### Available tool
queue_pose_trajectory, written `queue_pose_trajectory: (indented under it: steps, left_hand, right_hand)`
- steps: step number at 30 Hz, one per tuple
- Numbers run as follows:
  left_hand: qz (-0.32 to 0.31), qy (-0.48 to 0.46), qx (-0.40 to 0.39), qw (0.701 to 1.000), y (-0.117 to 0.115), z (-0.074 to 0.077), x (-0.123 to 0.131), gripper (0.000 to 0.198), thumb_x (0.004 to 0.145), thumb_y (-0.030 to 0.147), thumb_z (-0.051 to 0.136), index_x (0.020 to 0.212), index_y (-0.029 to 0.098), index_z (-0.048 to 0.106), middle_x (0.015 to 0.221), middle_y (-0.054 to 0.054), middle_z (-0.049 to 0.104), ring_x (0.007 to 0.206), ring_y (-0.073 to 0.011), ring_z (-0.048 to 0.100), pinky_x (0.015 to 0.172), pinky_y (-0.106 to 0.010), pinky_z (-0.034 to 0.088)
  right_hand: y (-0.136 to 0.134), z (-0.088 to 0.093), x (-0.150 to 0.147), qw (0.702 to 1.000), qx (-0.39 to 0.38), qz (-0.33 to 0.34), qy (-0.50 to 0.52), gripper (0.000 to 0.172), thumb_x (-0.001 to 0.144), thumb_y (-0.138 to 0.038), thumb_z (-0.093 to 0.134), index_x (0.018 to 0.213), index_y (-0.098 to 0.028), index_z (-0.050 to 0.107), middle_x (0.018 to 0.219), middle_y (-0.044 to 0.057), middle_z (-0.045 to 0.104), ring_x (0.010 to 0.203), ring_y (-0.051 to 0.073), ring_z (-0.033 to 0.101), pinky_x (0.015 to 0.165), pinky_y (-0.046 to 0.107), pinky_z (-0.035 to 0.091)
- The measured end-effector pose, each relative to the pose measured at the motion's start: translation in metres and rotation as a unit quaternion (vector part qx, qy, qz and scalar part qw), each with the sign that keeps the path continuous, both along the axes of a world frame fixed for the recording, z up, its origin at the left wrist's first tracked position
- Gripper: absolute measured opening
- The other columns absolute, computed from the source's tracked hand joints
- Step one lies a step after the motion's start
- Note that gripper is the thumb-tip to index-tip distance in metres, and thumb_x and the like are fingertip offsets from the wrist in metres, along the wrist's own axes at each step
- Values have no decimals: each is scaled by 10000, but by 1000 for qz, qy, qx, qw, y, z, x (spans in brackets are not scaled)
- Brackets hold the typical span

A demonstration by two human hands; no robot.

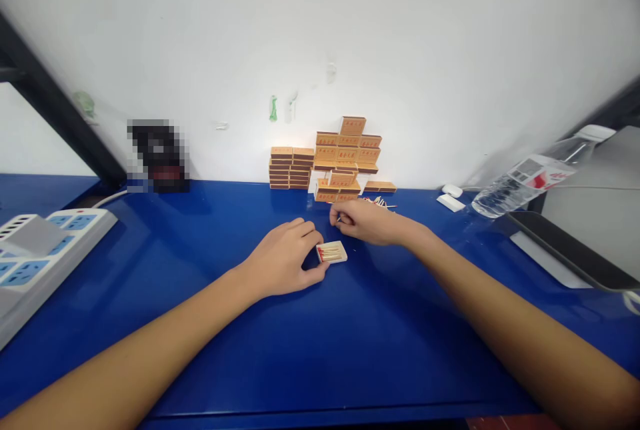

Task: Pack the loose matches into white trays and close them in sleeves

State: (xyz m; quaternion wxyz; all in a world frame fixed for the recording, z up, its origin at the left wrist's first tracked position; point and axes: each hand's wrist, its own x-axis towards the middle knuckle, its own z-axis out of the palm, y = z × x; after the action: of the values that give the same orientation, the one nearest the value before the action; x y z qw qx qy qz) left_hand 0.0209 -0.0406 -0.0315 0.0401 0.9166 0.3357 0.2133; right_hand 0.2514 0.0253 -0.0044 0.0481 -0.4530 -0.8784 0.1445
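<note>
My left hand (287, 253) rests on the blue table, thumb and forefinger closed on the near and far sides of a small white matchbox tray (343, 253). Several red-tipped matchsticks (331, 253) lie side by side in that tray. Farther back and to the right, my right hand (367, 220) is closed in a pinch. A thin pale matchstick (339, 219) shows a little at its fingertips, mostly hidden. Just behind this hand lies a loose heap of matchsticks (381, 203), partly covered by it.
Against the wall rise stacked matchboxes (347, 153), with a lower stack (290, 169) to their left. A power strip (55, 237) lies at left, near a pixelated dark object (163, 157). At right are a plastic bottle (535, 177), a white earbud case (451, 197) and a dark flat device (570, 250).
</note>
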Motion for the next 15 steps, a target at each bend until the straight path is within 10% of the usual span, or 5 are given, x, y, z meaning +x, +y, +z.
queue_pose_trajectory:
  steps: [6, 9, 15]
  left_hand:
    - [6, -3, -3, 1000, 0, -1, 0, 201, 930, 352, 640, 1006, 171, 685, 982, -60, 691, 910, -233, 619, 859, -395, 536]
    - [4, 0, 5, 1000, 0, -1, -1, 220, 934, 359, 638, 1029, 166, 683, 987, -63, 688, 915, -235, 619, 855, -396, 539]
    - [6, 7, 10, 1000, 1, -2, 0, 219, 937, 361, 635, 1019, 165, 683, 982, -66, 687, 916, -239, 618, 861, -400, 537]
  right_hand:
    - [-6, -1, 6, 980, 78, -173, 54, 74, 868, -233, 646, 841, -182, 693, 680, 18, 668, 623, 164, 584, 604, 279, 381]
    - [-7, -7, -7, 962, 90, -259, -1, 337, 923, -438, 651, 703, -184, 675, 724, 101, 721, 692, 235, 661, 622, 320, 417]
    - [-8, -10, -17, 967, 68, -232, -81, 284, 977, -305, 593, 749, -179, 705, 855, 147, 772, 845, 268, 723, 700, 323, 462]
